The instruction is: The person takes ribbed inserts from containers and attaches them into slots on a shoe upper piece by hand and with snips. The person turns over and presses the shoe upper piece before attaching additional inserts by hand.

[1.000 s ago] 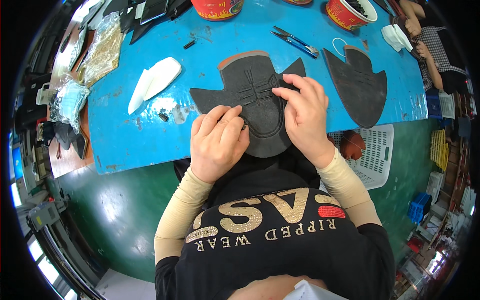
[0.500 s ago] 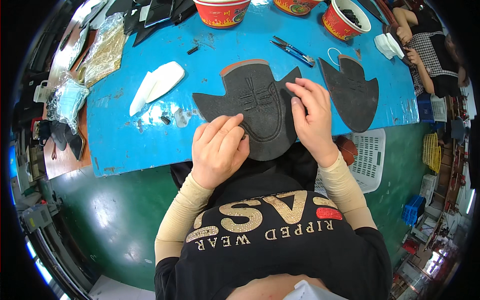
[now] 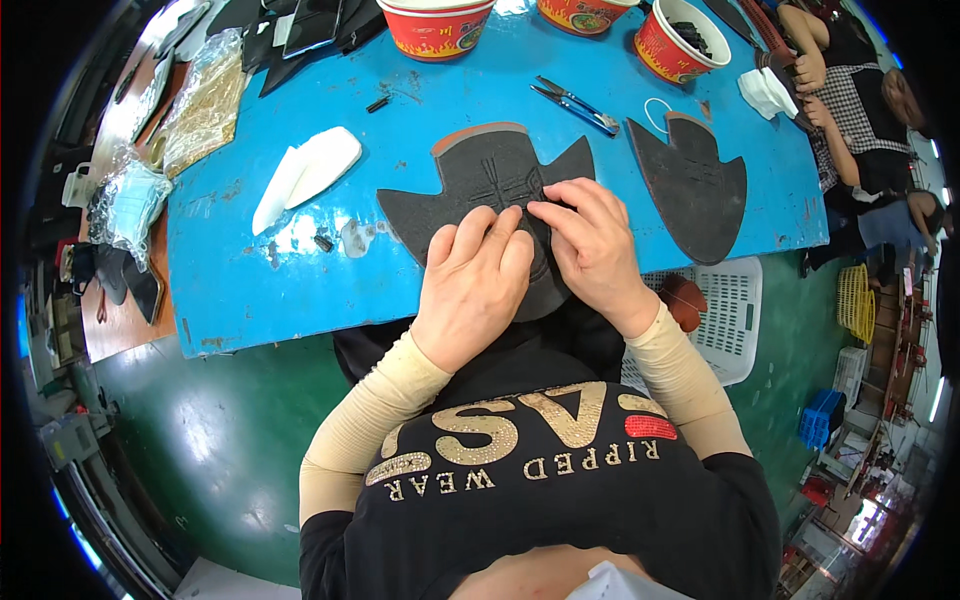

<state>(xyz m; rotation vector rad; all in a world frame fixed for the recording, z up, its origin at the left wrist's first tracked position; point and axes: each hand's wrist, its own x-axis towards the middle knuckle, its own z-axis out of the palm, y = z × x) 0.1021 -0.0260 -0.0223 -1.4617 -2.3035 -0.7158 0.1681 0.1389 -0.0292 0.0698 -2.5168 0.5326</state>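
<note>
A black shoe-upper piece (image 3: 478,165), apparently leather, lies flat before me, with two pointed wings, a brown-edged tab and a raised crossed pattern in its middle. My left hand (image 3: 475,285) rests on its lower part, fingers bent and closed, tips at the pattern. Close beside it, my right hand (image 3: 597,250) has thumb and forefinger drawn together in a pinch over the pattern's right side. Anything small between the fingertips is hidden. To the right lies a similar black upper piece (image 3: 695,190), with a loop of white thread (image 3: 656,112) at its top.
Blue-handled thread snips (image 3: 578,105) lie beyond the pieces on the blue table (image 3: 260,300). Red paper bowls stand at the back, one (image 3: 682,42) holding black bits. White pads (image 3: 308,175) lie left. A white basket (image 3: 735,320) stands below the right edge; a co-worker's hand (image 3: 812,72) shows far right.
My left hand has moved right and up onto the pattern. My right hand has come left and down from the right wing, so both hands now nearly meet.
</note>
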